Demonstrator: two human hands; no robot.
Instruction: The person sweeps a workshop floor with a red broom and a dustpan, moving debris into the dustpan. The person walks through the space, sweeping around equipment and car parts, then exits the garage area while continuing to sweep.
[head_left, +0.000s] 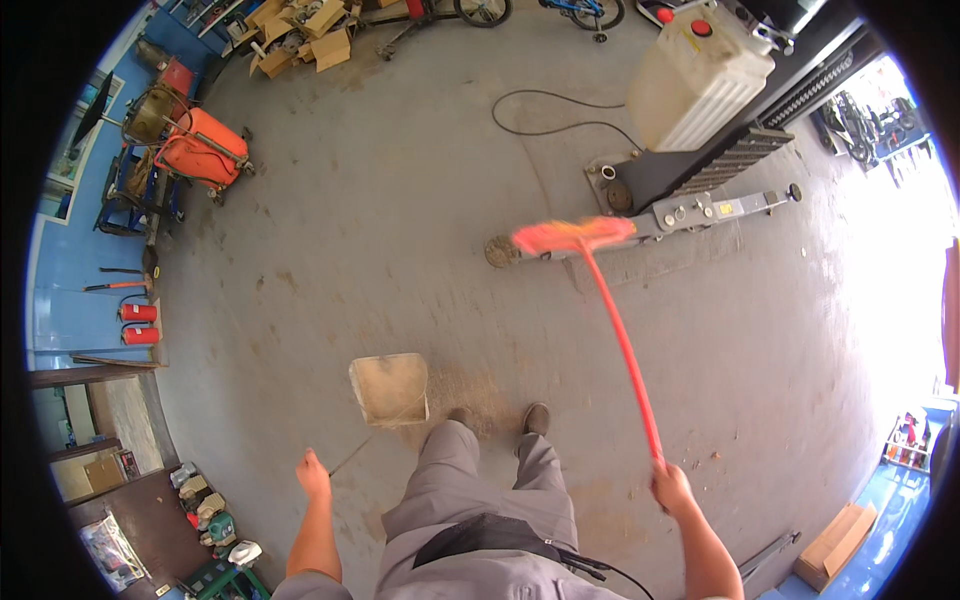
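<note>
My right hand [672,487] is wrapped round the lower end of a red broom handle [627,350]. The broom's reddish-orange head [573,236] is blurred and overlaps the grey car-lift arm [690,215]; whether they touch I cannot tell. At the left, my left hand [313,472] is closed on the thin handle of a pale, dusty dustpan [390,388]. The pan is just left of my shoes, facing away from me, and brownish dust [480,395] lies on the floor to its right.
The lift post [660,175] with a whitish plastic tank [695,80] stands far right, a black cable [510,110] looping on the floor nearby. Along the left wall are an orange wheeled tank [203,148] and red fire extinguishers [140,325]. Cardboard boxes [325,40] are heaped at the back.
</note>
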